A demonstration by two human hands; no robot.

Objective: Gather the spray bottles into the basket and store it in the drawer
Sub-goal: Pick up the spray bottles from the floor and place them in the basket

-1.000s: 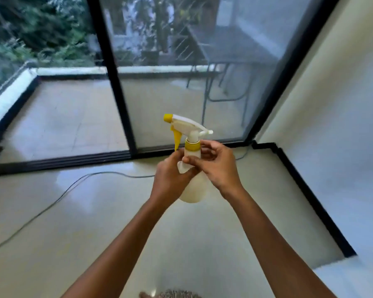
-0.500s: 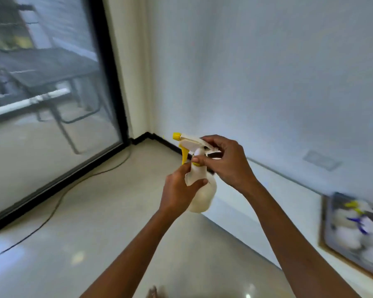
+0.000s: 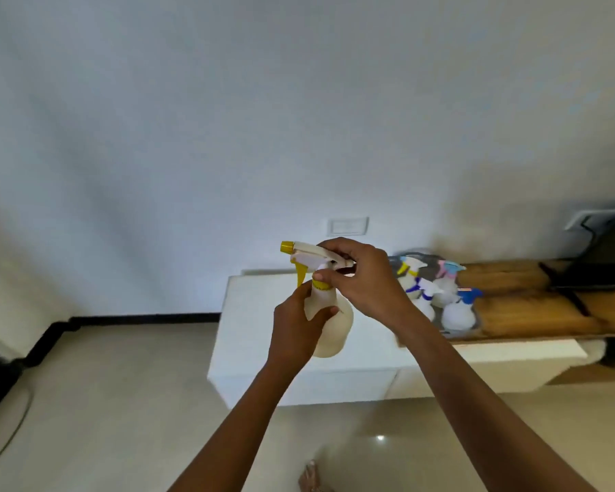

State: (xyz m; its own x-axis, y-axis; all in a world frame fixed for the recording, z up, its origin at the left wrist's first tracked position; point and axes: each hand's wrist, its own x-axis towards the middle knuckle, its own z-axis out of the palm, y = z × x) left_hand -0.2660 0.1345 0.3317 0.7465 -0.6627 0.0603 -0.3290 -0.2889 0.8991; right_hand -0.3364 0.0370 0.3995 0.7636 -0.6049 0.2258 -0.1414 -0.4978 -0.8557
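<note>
I hold a white spray bottle [image 3: 331,328] with a yellow nozzle and trigger upright in front of me. My left hand [image 3: 295,328] grips its body from the left. My right hand [image 3: 363,278] is closed over the spray head and collar. To the right, a grey basket [image 3: 474,326] sits on the low cabinet top and holds several white spray bottles [image 3: 457,314] with yellow, blue and pink heads. My right forearm hides part of the basket.
A low white cabinet [image 3: 299,381] with a wooden top section [image 3: 533,310] stands against the white wall. A dark object [image 3: 604,264] sits at the far right on the wood. Black skirting [image 3: 139,318] runs along the pale floor.
The view has swung right from the glass door to the wall and cabinet. The basket of bottles has come closer to the centre. Both hands keep hold of the bottle.
</note>
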